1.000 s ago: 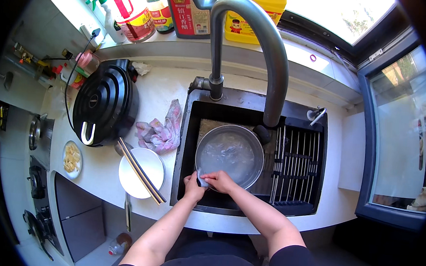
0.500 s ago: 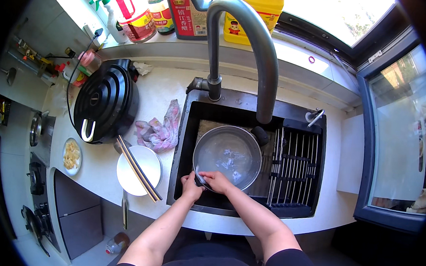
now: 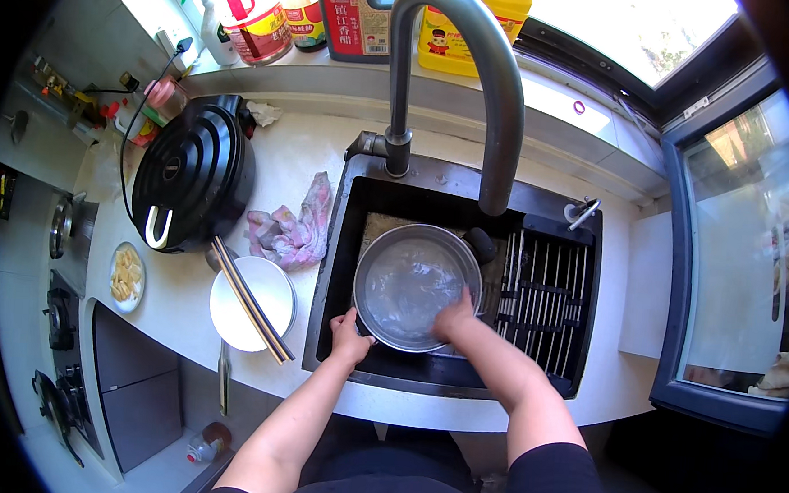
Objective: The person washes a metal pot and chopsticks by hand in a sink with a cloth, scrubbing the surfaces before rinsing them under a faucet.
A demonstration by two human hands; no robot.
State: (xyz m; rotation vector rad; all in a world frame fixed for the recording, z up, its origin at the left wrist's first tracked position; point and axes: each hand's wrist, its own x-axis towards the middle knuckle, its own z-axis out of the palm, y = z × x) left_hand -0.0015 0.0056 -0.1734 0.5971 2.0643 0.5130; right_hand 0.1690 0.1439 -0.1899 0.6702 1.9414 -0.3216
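A round grey metal pot [image 3: 401,283] with water in it stands in the black sink [image 3: 351,221]. One dark handle [image 3: 480,245] juts out at its far right. My left hand [image 3: 350,339] is closed at the pot's near-left side, on the other dark handle, which it mostly covers. Over the near-right rim, my right hand [image 3: 455,318] reaches into the pot. Its fingers are blurred, and whether they hold anything is hidden. The grey faucet [image 3: 502,117] arches above the sink, its spout beyond the pot.
A metal drying rack [image 3: 545,292] fills the sink's right side. Left of the sink lie a crumpled cloth [image 3: 291,231], white plates [image 3: 244,314] with chopsticks [image 3: 251,301] across them, a black electric pan [image 3: 191,175], and a dish of pale cut food [image 3: 127,277]. Bottles line the windowsill.
My right hand has left the near-left rim beside my left hand and moved right, into the pot. The left hand stays at the handle. The water's surface looks different.
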